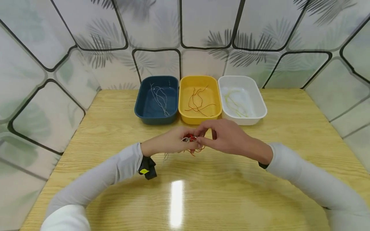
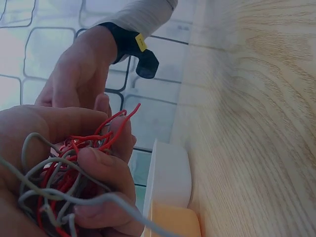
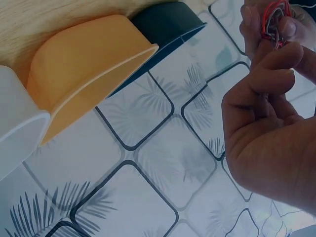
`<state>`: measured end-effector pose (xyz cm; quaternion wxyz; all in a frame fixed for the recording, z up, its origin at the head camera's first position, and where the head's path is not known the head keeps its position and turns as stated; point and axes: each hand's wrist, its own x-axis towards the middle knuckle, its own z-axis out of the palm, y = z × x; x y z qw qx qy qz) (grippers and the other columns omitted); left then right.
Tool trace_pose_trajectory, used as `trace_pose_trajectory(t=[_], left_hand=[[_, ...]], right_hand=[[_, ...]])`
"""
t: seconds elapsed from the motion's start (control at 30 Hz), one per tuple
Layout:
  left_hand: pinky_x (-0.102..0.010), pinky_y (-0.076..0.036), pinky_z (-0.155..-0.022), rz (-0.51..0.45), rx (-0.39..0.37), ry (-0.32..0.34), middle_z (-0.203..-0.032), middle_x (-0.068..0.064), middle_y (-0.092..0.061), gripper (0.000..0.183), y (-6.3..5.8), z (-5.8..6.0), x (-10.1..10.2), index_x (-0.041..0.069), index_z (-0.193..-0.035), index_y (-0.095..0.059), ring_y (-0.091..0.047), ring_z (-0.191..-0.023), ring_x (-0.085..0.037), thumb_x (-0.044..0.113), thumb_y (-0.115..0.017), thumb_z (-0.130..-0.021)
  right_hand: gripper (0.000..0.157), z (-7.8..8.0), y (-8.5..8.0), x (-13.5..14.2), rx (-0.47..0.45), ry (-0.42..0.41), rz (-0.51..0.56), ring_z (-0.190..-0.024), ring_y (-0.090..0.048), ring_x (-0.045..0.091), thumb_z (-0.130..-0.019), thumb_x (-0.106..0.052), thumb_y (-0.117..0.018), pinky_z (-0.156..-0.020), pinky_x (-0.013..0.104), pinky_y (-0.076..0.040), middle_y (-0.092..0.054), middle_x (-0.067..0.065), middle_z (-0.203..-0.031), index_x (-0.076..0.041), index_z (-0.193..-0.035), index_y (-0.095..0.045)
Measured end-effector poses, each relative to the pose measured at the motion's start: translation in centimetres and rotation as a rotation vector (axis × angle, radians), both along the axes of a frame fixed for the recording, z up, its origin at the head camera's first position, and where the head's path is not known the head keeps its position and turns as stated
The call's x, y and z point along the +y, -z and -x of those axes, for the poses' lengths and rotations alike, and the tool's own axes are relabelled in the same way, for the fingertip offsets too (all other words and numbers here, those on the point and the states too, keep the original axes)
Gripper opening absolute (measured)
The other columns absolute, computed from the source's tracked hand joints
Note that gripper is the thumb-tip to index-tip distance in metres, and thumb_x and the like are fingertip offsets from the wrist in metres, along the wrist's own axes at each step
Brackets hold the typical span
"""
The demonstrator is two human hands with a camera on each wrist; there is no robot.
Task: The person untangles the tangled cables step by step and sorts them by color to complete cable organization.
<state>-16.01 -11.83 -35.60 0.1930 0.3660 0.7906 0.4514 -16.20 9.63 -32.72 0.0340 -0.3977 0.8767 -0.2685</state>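
Note:
A tangled bundle of red and grey wires (image 2: 64,177) sits in my left hand (image 1: 177,140), whose fingers curl round it. Loose grey ends hang below the hand in the head view, and a red end sticks up in the left wrist view. My right hand (image 1: 226,136) meets the left one over the table, its thumb and forefinger pinching at the bundle's right side. Which strand lies between those fingertips is hidden. In the right wrist view the bundle (image 3: 275,22) shows just beyond the bent right fingers.
Behind the hands stand three bins side by side: dark blue (image 1: 141,112) with whitish-grey wires, yellow (image 1: 199,120) with red wires, and white (image 1: 257,110) with yellowish wires. They rest on a wooden table (image 1: 130,199) against a patterned backdrop (image 1: 208,22).

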Motion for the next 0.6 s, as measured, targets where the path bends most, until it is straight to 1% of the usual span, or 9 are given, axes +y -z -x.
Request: trace_pose_trajectory(t=[0.1,0.2,0.27,0.4,0.47,0.57,0.6], left_hand=[[-0.03,-0.047,-0.066,0.006,0.038,-0.012,-0.082,-0.002,-0.064,0.017,-0.1,0.0,0.3,0.015,-0.104,-0.059,-0.06,-0.072,-0.014,0.026,-0.055,-0.091],[-0.029,-0.047,-0.066,0.009,0.082,-0.016,-0.082,0.001,-0.063,0.016,-0.2,-0.1,0.6,0.016,-0.103,-0.058,-0.06,-0.07,-0.011,0.026,-0.055,-0.092],[-0.028,-0.047,-0.065,0.015,0.099,-0.022,-0.082,0.004,-0.063,0.015,-0.2,-0.2,0.6,0.017,-0.102,-0.059,-0.06,-0.07,-0.009,0.028,-0.055,-0.092],[-0.028,-0.046,-0.064,0.032,0.123,-0.041,-0.08,0.007,-0.062,0.018,-0.2,-0.3,0.4,0.02,-0.099,-0.06,-0.06,-0.068,-0.007,0.035,-0.055,-0.092],[-0.028,-0.046,-0.063,0.03,0.122,-0.044,-0.08,0.008,-0.062,0.02,-0.2,-0.3,0.2,0.022,-0.098,-0.061,-0.059,-0.068,-0.008,0.039,-0.055,-0.091],[-0.029,-0.046,-0.062,0.015,0.119,-0.041,-0.081,0.007,-0.062,0.02,-0.1,-0.4,0.0,0.022,-0.097,-0.061,-0.059,-0.067,-0.008,0.039,-0.056,-0.09],[-0.029,-0.046,-0.061,0.008,0.106,-0.04,-0.081,0.005,-0.062,0.02,-0.1,-0.5,-0.1,0.022,-0.098,-0.062,-0.059,-0.067,-0.009,0.039,-0.056,-0.091]], right_hand=[[0.015,0.1,0.4,0.3,-0.025,0.034,0.018,-0.054,-0.047,0.008,-0.086,-0.043,-0.061,-0.05,0.026,-0.039,-0.058,-0.021,-0.085,-0.032,-0.096,-0.061],[0.011,0.2,0.8,0.7,-0.061,0.053,0.052,-0.053,-0.047,0.009,-0.085,-0.039,-0.063,-0.05,0.027,-0.039,-0.058,-0.018,-0.082,-0.031,-0.091,-0.061],[0.009,0.2,0.9,0.8,-0.108,0.052,0.087,-0.056,-0.048,0.01,-0.085,-0.036,-0.063,-0.052,0.028,-0.04,-0.059,-0.015,-0.081,-0.029,-0.089,-0.061],[0.012,0.4,1.1,1.1,-0.243,0.04,0.165,-0.061,-0.049,0.014,-0.088,-0.036,-0.059,-0.054,0.03,-0.041,-0.058,-0.006,-0.081,-0.024,-0.09,-0.06],[0.016,0.5,1.2,1.2,-0.318,0.02,0.217,-0.062,-0.05,0.017,-0.09,-0.035,-0.057,-0.055,0.031,-0.041,-0.057,-0.001,-0.082,-0.019,-0.092,-0.059],[0.02,0.7,1.5,1.6,-0.459,-0.011,0.3,-0.064,-0.051,0.024,-0.092,-0.032,-0.054,-0.053,0.031,-0.04,-0.057,0.007,-0.085,-0.012,-0.095,-0.057],[0.021,0.7,1.6,1.8,-0.506,-0.013,0.329,-0.065,-0.051,0.025,-0.093,-0.03,-0.053,-0.051,0.031,-0.039,-0.058,0.008,-0.088,-0.01,-0.096,-0.056]])
